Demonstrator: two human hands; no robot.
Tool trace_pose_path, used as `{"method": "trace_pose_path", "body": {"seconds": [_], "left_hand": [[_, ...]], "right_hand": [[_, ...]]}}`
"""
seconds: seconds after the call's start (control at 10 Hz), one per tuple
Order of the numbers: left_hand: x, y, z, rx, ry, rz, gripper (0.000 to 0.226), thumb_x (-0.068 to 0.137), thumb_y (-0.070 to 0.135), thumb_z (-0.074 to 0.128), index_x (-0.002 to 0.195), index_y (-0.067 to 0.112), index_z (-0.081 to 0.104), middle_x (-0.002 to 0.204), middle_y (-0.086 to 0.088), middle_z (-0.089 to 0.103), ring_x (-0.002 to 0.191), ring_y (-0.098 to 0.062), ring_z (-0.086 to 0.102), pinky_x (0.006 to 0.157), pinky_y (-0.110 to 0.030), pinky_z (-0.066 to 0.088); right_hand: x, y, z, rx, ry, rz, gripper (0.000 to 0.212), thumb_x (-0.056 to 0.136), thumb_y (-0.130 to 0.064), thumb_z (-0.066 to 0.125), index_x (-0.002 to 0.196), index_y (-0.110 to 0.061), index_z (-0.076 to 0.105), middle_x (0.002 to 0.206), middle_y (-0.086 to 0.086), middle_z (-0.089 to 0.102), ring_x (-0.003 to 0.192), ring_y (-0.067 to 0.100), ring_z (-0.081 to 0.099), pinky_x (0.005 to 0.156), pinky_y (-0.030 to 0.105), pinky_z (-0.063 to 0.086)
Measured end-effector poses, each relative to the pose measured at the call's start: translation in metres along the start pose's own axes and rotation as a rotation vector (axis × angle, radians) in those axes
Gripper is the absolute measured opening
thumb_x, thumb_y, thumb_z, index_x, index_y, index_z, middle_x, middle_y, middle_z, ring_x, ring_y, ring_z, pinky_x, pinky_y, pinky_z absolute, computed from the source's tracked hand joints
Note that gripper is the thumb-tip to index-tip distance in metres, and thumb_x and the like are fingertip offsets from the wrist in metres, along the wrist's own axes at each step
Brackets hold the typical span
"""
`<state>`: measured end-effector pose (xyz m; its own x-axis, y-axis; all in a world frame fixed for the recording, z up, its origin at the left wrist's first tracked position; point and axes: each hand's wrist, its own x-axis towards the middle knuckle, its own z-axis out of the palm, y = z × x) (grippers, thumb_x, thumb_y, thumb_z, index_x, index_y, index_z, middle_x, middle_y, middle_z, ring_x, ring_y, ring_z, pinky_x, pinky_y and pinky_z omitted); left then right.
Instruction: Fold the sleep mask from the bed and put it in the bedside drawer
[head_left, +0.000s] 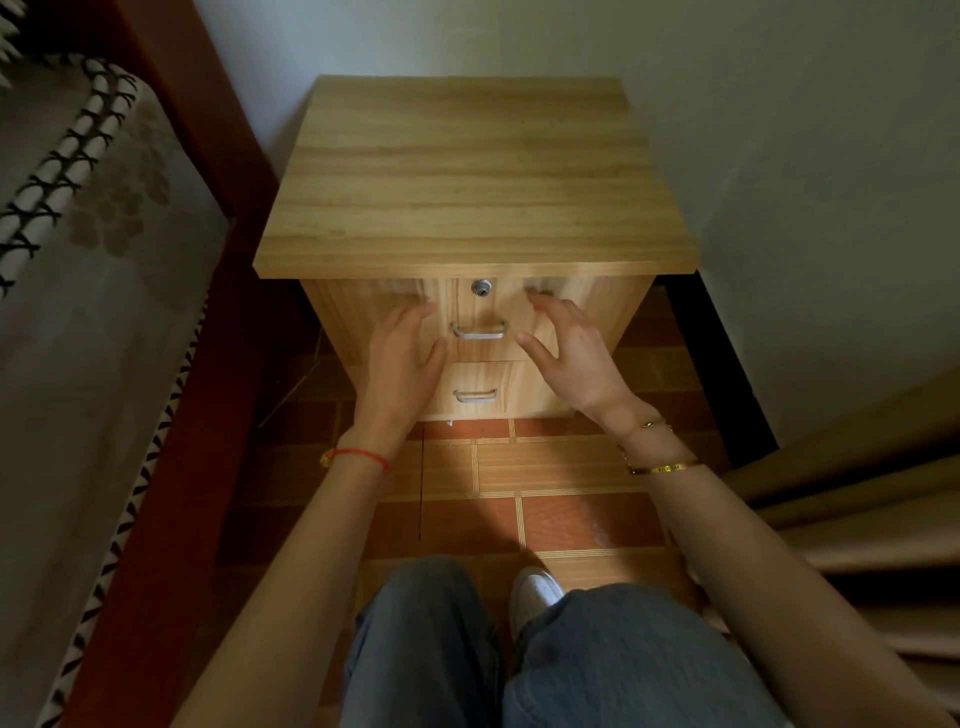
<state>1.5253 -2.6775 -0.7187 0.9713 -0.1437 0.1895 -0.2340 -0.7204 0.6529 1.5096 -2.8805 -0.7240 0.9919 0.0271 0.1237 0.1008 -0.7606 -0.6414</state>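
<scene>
A light wooden bedside cabinet (475, 176) stands against the wall, its top bare. Its upper drawer (524, 317), with a round lock and a metal handle (478, 331), is closed. My left hand (402, 358) and my right hand (571, 353) are flat in front of that drawer, one on each side of the handle, fingers spread and holding nothing. A lower drawer (475, 392) sits closed beneath. No sleep mask is in view. The bed (78, 291) lies at the left.
The bed's dark red wooden frame (208, 171) runs close along the cabinet's left side. A beige curtain (857, 499) hangs at the right. Tiled floor (519, 467) lies between my knees and the cabinet. A dark gap separates the cabinet and the right wall.
</scene>
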Motion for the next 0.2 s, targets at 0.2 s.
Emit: {"method": "trace_pose_path", "body": {"seconds": [0.2], "left_hand": [[-0.0094,-0.0048,0.0014,0.069,-0.022,-0.015,0.042,0.092,0.021,0.056,0.134,0.015,0.052,0.137,-0.007,0.054,0.129,-0.024,0.047,0.107,-0.048,0.039]], "right_hand": [[-0.0053,0.004,0.0069,-0.006,-0.038,-0.009,0.053,0.096,-0.03,0.052,0.142,-0.008,0.038,0.141,0.013,0.047,0.134,0.025,0.039,0.112,0.037,0.032]]}}
